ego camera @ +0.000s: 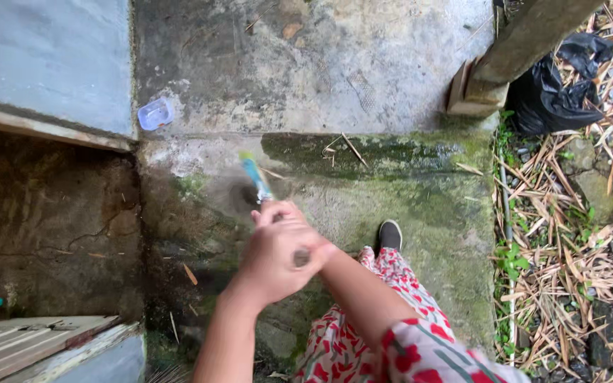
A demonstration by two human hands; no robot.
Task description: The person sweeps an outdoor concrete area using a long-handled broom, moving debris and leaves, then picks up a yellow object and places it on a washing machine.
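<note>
Soft, even daylight fills the scene, with no glare and only faint shadows. The mossy green concrete step (391, 163) is sharp. Just below it, both hands, left hand (271, 259) and right hand (313, 252), and the blue-green stick handle (255, 177) are smeared by motion blur. Left of the step, the dark damp wall (51, 227) sits dim. Straight edges bow slightly toward the corners.

The broom handle (255, 177) is striped teal, yellow and white. The concrete step (384, 198) is grey with green moss patches. The skirt (363, 340) carries red flowers on white. The shoe (390, 235) is black, the plastic cup (155, 113) pale blue, the plastic bag (558, 99) black.
</note>
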